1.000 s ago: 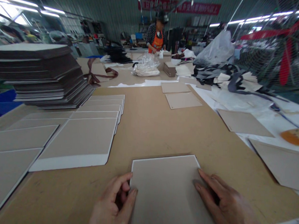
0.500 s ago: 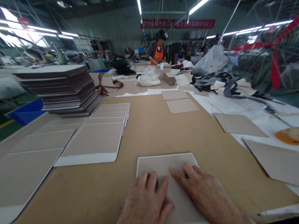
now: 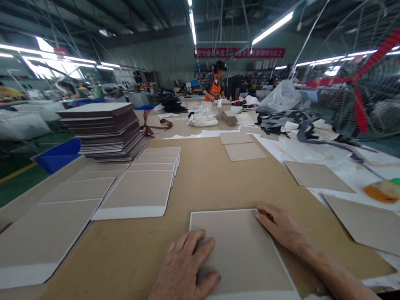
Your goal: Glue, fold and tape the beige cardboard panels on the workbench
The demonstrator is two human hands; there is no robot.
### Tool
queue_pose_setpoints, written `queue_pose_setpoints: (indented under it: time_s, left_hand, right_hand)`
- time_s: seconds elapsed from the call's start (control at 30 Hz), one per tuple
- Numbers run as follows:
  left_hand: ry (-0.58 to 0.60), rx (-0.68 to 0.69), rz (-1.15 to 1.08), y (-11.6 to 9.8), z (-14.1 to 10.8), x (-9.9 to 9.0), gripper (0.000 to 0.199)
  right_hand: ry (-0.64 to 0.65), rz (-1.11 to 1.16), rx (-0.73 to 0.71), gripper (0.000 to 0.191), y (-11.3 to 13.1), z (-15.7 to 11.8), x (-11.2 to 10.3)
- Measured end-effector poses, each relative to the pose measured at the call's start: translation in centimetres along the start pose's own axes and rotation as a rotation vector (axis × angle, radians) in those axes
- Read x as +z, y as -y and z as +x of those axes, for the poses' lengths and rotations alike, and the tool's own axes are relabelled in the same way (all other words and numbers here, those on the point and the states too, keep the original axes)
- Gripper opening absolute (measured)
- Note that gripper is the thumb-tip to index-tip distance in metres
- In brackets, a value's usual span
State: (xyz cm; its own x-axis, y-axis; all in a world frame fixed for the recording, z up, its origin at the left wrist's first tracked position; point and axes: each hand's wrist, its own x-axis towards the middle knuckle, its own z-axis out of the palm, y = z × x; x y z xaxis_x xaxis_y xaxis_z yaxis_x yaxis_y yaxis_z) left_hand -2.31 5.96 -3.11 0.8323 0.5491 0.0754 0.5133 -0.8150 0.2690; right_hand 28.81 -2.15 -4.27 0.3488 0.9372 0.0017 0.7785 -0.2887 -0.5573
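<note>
In front of me lies a flat beige panel [image 3: 245,253] with a narrow white border and a wider white strip along its near edge. My left hand [image 3: 190,266] rests on its left side, fingers spread and holding nothing. At the far right corner is my right hand [image 3: 278,226], its thumb and fingers closed about the panel's edge. The undersides of those fingers are hidden. To the left, overlapping beige panels [image 3: 138,189] with white edges are laid out in rows on the tan tabletop [image 3: 122,257].
A tall stack of dark-edged boards [image 3: 104,130] stands far left, near a blue bin [image 3: 59,155]. Loose beige sheets [image 3: 320,176] lie right, by an orange-brown container [image 3: 383,192]. A red-bladed fan [image 3: 357,79] is at right. Across the table, a person [image 3: 214,84] in an orange apron works.
My right hand has moved from the panel's middle to its far right corner, uncovering its right edge. My left hand stays on the left side. The view has tilted up slightly.
</note>
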Motion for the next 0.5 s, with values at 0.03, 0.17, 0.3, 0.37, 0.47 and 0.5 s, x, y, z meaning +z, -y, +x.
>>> queue_pose_setpoints:
  time_s: [0.03, 0.17, 0.3, 0.37, 0.47, 0.5]
  left_hand:
    - [-0.003, -0.002, -0.008, -0.1, 0.0, 0.0, 0.055]
    - [-0.003, -0.016, -0.042, -0.3, -0.2, -0.2, 0.053]
    - [-0.030, -0.026, -0.098, -0.4, -0.3, -0.4, 0.057]
    - [-0.066, -0.043, -0.128, -0.3, -0.5, -0.4, 0.064]
    - [-0.122, -0.040, -0.201, -0.2, -1.1, 0.0, 0.078]
    - [-0.148, -0.030, -0.251, -0.1, -1.4, 0.1, 0.082]
  right_hand:
    - [0.009, 0.013, -0.013, 0.037, -0.2, 0.3, 0.1]
    - [-0.043, 0.128, -0.018, 0.035, -0.6, 0.3, 0.1]
    - [-0.158, 0.333, 0.084, 0.037, 1.3, -0.4, -0.8]
    - [-0.140, 0.511, 0.152, 0.041, 2.5, -0.9, -1.5]
    - [-0.072, 0.726, 0.218, 0.045, 3.2, -1.5, -2.5]
    - [-0.075, 0.731, 0.224, 0.044, 3.1, -1.4, -2.8]
